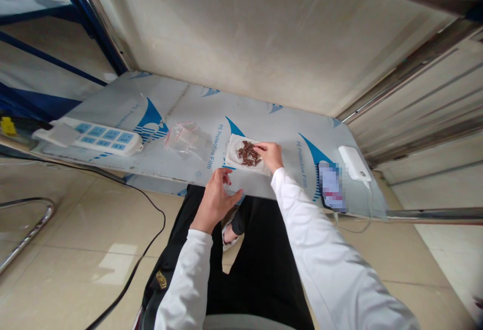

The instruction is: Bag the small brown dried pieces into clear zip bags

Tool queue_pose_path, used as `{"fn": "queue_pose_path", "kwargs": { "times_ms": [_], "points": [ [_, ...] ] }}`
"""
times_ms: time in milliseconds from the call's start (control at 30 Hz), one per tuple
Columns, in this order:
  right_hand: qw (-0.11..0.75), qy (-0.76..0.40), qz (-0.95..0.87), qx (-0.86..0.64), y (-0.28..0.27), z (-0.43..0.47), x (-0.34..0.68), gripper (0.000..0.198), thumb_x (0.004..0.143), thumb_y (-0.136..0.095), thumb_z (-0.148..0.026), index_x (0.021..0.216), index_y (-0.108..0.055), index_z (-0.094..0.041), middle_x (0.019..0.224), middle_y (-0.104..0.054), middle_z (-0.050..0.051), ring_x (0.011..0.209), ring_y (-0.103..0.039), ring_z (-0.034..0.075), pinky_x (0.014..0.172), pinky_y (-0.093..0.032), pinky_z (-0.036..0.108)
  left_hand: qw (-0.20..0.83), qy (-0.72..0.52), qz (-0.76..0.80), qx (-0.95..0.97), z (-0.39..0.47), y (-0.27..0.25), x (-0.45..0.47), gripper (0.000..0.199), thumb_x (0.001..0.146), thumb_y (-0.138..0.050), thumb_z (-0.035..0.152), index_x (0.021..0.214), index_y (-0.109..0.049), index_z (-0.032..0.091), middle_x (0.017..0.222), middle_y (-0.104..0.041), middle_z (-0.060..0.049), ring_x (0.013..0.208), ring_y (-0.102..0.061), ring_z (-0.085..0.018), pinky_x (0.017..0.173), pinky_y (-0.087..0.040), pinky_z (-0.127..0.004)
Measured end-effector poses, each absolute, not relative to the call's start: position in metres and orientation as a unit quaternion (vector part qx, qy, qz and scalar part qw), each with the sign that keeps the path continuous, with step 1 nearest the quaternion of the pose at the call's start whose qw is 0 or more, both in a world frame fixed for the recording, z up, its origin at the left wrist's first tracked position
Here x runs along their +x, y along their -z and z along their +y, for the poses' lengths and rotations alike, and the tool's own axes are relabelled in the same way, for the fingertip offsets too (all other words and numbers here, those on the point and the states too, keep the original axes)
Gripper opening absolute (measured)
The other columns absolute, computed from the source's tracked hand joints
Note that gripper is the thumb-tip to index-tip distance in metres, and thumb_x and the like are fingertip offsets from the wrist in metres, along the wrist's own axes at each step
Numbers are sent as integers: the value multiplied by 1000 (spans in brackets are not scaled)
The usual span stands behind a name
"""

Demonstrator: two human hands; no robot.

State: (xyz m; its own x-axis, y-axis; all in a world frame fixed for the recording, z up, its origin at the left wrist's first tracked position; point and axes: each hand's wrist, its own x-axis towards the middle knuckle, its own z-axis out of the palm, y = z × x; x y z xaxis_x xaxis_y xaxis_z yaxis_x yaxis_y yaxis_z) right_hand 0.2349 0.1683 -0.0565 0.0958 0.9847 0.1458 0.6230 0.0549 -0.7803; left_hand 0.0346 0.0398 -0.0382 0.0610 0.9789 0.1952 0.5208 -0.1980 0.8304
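A heap of small, shiny brown pieces [248,154], too small to name exactly, lies on a white square tray or sheet [234,145]. My right hand [270,154] reaches in from the right, its thumb and fingertips pinched together at the heap's right edge; whatever is between them is hidden. My left hand [219,196] hovers by the table's front edge, just below and left of the white square. Its thumb stands apart from the loosely curled fingers, and it holds nothing.
Clear zip bags [184,138] lie left of the white square on the film-covered table [204,108]. Farther left is a white power strip [107,136]. A phone [332,186] and a white power bank or charger [354,164] with a cable lie right. A black cable [165,219] hangs down to the floor.
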Motion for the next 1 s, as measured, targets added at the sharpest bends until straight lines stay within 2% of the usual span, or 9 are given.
{"fn": "queue_pose_path", "kwargs": {
  "times_ms": [133,233,333,433,567,833,1000],
  "points": [
    [405,-310,-594,-622,38,148,229,22,74,-68,-26,89,-74,-12,86,-76,10,77,-72,21,76,-57,34,288,-408,563,658,40,37,36,42,69,-68,22,105,-47,19,78,-54,1,76,-57,-15,74,-46,-28],
    [421,-411,-581,-562,7,114,216,28,74,-70,-33,94,-74,-14,89,-76,8,78,-72,20,77,-58,33,288,-421,558,655,39,34,37,42,69,-68,22,105,-48,19,78,-56,1,77,-58,-15,74,-46,-28],
    [390,-505,-586,-499,-28,78,202,26,71,-74,-33,91,-75,-17,87,-76,6,80,-72,20,80,-58,34,294,-431,550,652,38,24,41,41,69,-69,24,104,-48,19,80,-59,0,78,-59,-16,75,-47,-28],
    [348,-532,-615,-467,-51,55,191,22,74,-72,-32,93,-75,-20,88,-76,4,83,-72,20,81,-59,34,306,-437,539,652,35,12,46,36,69,-68,23,100,-49,19,87,-63,-2,79,-62,-16,74,-48,-28],
    [318,-520,-646,-459,-61,46,182,20,76,-70,-28,94,-75,-23,92,-76,2,86,-72,20,82,-58,32,311,-448,521,656,31,1,49,35,66,-68,17,97,-50,20,92,-66,-3,83,-64,-17,73,-48,-26],
    [294,-420,-712,-479,-66,48,182,16,77,-68,-23,90,-75,-22,86,-76,1,77,-72,21,74,-58,33,303,-443,534,653,26,-10,46,30,66,-67,19,90,-50,20,84,-65,0,75,-63,-16,69,-47,-24],
    [207,-311,-801,-468,-80,48,178,13,75,-65,-18,66,-73,-23,64,-71,1,57,-65,18,57,-52,29,305,-435,519,669,24,-12,51,30,66,-68,17,89,-50,20,83,-64,-1,75,-63,-17,69,-46,-24]
  ]
}}
